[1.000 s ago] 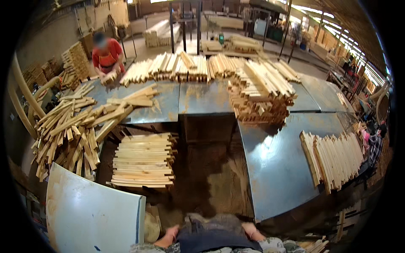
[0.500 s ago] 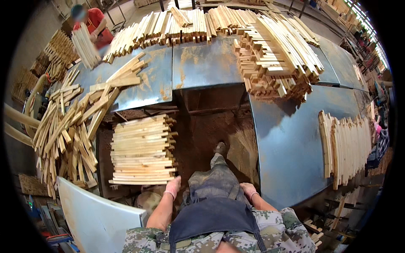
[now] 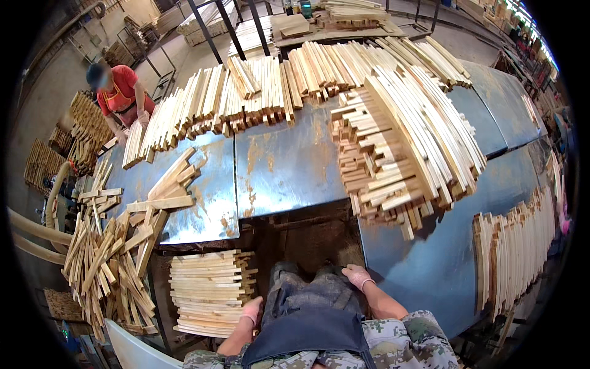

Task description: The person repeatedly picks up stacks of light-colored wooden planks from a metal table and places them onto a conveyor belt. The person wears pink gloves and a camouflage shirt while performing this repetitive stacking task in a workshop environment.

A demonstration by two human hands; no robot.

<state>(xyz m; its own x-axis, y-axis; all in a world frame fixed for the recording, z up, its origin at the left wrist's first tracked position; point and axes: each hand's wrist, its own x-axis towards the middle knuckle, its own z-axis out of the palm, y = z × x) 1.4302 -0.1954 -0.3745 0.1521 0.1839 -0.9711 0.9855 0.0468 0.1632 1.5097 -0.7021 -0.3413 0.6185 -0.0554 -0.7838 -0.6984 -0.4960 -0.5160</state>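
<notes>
My left hand [image 3: 251, 307], in a pale pinkish glove, hangs beside a low stack of light wooden strips [image 3: 209, 292], with nothing seen in it. Its fingers look loosely bent and apart. My right hand [image 3: 355, 275], gloved alike, is near the edge of a blue-grey metal table [image 3: 405, 277]. Its fingers are loosely extended, and no object shows in it. Ahead on the right, a tall stack of wooden strips [image 3: 424, 135] stands on the metal tables, its uneven ends toward me.
A jumbled heap of wooden sticks [image 3: 110, 258] lies at left. Rows of strips [image 3: 258, 92] line the far table edge, where a person in red [image 3: 123, 92] handles some. Another row of strips [image 3: 516, 246] lies at right. A pale curved panel [image 3: 138, 347] stands lower left.
I have moved forward, closer to the tables and the tall stack; the low stack now sits lower in view. The person in red has lowered the upright strips onto the row.
</notes>
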